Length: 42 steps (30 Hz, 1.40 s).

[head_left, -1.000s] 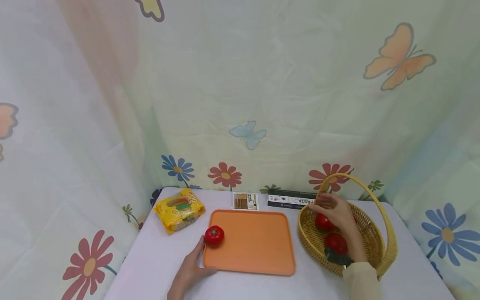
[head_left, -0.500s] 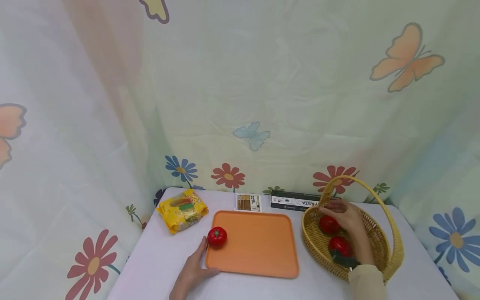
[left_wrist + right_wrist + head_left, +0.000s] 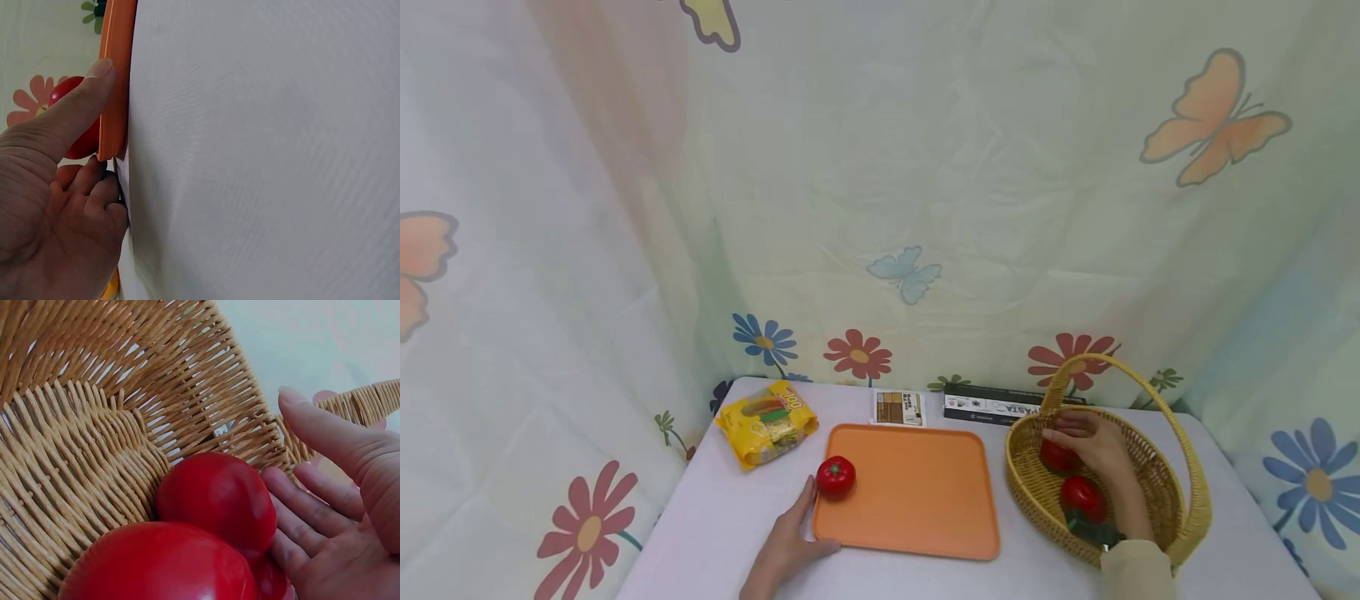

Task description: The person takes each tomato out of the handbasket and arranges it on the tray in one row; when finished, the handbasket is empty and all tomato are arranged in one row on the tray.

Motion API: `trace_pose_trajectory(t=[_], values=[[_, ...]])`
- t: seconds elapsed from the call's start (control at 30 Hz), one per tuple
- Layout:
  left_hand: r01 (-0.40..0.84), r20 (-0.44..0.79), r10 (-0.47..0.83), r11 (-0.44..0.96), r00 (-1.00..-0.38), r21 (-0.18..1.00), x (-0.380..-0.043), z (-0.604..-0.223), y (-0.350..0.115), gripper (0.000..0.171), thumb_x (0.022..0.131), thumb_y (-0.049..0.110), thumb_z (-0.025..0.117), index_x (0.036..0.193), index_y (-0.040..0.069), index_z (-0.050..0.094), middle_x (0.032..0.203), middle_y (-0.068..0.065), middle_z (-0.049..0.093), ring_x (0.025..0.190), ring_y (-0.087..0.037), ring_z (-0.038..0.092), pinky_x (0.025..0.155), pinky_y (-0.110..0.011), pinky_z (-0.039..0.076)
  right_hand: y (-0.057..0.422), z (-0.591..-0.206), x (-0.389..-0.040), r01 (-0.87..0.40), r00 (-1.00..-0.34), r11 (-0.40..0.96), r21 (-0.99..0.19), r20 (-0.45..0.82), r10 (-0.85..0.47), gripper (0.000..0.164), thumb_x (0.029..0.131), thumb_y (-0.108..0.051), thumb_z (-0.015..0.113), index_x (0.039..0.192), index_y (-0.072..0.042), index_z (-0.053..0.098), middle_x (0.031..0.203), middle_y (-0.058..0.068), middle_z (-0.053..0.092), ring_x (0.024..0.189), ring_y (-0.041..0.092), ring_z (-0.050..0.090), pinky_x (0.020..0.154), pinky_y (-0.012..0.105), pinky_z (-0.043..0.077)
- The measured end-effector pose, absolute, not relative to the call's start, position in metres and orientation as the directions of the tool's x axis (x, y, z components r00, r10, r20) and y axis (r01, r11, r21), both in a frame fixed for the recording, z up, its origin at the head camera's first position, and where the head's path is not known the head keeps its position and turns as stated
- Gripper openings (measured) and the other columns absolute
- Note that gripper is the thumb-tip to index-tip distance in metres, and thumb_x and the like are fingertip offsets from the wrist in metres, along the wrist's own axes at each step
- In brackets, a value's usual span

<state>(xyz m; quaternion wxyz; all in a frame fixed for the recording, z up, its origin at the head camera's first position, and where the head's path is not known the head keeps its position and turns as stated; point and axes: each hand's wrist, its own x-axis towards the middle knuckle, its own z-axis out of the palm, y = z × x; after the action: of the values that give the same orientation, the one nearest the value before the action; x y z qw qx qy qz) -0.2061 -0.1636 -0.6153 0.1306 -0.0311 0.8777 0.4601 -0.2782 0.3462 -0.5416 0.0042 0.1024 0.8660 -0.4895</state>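
Observation:
My left hand (image 3: 788, 540) rests at the near left corner of the orange tray (image 3: 917, 492), thumb along its near edge and fingers by its left side. In the left wrist view the thumb (image 3: 81, 106) lies against the tray rim (image 3: 114, 119). A red tomato (image 3: 836, 477) with a green star-shaped top sits on the tray's left edge. My right hand (image 3: 1099, 446) is inside the wicker basket (image 3: 1028, 492). Its fairly straight fingers touch a smooth red tomato-like ball (image 3: 215, 503), thumb held apart. A larger red one (image 3: 162, 565) lies nearer; part of another shows beneath.
The basket's tall handle (image 3: 1183, 442) arches over the right arm. A yellow bag (image 3: 769, 423) lies at the tray's back left. Behind stand a small brown-and-white packet (image 3: 898, 408) and a long pasta box (image 3: 992, 404). A flowered curtain (image 3: 1000, 208) closes off the back.
My right hand has sunk lower into the basket, its fingers now down at the far red ball. The left hand stays at the tray corner. The head view has shifted slightly.

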Motion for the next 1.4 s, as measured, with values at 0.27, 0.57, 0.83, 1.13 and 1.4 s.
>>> trace_pose_trajectory(t=[0.27,0.57,0.83,1.13,1.4], values=[[-0.182,-0.263,0.058,0.581,-0.963,0.793,-0.206,-0.617,-0.164,0.123,0.076,0.031,0.1,0.171,0.007,0.027,0.171,-0.023,0.037,0.156,-0.054,0.031,0.123,-0.073,0.034,0.347,-0.543,-0.282,0.172,-0.982,0.487,-0.856,-0.11,0.153,0.066,0.101,-0.019,0.078,0.151,0.011,0.047,0.149,0.037,0.054,0.138,0.054,0.054,0.117,0.062,0.047],[-0.191,-0.276,0.07,0.561,-0.958,0.805,-0.207,-0.619,-0.163,0.122,0.077,0.034,0.099,0.171,0.008,0.027,0.172,-0.021,0.036,0.156,-0.055,0.03,0.122,-0.075,0.033,0.351,-0.547,-0.285,0.168,-0.983,0.512,-0.842,-0.107,0.147,0.062,0.093,-0.001,0.083,0.145,0.014,0.051,0.142,0.039,0.058,0.131,0.055,0.057,0.107,0.058,0.059],[-0.2,-0.283,0.057,0.573,-0.957,0.794,-0.207,-0.617,-0.162,0.122,0.076,0.033,0.099,0.171,0.007,0.027,0.172,-0.022,0.035,0.156,-0.055,0.03,0.122,-0.075,0.032,0.353,-0.544,-0.289,0.144,-0.99,0.565,-0.812,-0.116,0.085,0.065,0.092,-0.007,0.086,0.142,0.017,0.052,0.137,0.039,0.062,0.126,0.056,0.061,0.101,0.056,0.063],[-0.25,-0.317,0.02,0.57,-0.948,0.783,-0.208,-0.619,-0.161,0.121,0.075,0.032,0.1,0.171,0.009,0.029,0.172,-0.021,0.037,0.155,-0.055,0.032,0.121,-0.076,0.034,0.354,-0.543,-0.289,0.094,-0.994,0.619,-0.779,-0.108,0.015,0.065,0.089,-0.007,0.088,0.139,0.019,0.055,0.134,0.039,0.065,0.123,0.056,0.062,0.099,0.056,0.063],[-0.223,-0.301,0.047,0.565,-0.952,0.794,-0.209,-0.621,-0.163,0.121,0.075,0.033,0.099,0.171,0.01,0.029,0.172,-0.021,0.036,0.155,-0.055,0.031,0.12,-0.077,0.034,0.355,-0.546,-0.288,0.149,-0.984,0.618,-0.772,-0.178,0.014,0.074,0.091,-0.014,0.089,0.145,0.017,0.051,0.142,0.04,0.058,0.127,0.058,0.056,0.108,0.068,0.054]])
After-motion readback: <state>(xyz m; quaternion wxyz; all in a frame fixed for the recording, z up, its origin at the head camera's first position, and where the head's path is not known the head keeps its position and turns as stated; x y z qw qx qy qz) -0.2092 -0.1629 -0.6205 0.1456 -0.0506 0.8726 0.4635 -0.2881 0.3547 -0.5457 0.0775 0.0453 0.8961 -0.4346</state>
